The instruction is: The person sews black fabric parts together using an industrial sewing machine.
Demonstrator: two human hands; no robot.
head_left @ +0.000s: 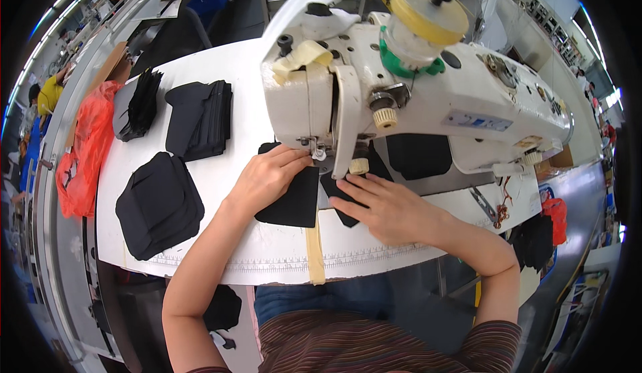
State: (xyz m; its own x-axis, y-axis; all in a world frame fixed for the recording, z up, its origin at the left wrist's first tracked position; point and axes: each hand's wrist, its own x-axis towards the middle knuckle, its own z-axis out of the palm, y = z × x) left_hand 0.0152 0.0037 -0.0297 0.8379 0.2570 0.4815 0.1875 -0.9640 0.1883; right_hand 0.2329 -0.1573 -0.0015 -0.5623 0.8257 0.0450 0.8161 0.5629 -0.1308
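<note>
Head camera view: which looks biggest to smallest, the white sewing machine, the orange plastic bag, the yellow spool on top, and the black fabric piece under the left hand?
1. White sewing machine, by far the largest.
2. Orange plastic bag.
3. Black fabric piece under the left hand and yellow spool: these look alike in size, and the fisheye bend makes ranking them unsure.

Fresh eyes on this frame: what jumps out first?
The big white sewing machine fills the upper middle, with a yellow spool disc on top. Just below its needle, the left hand and right hand press flat on black fabric pieces on the white table. Stacks of black cut pieces lie to the left, beside an orange plastic bag.
</note>
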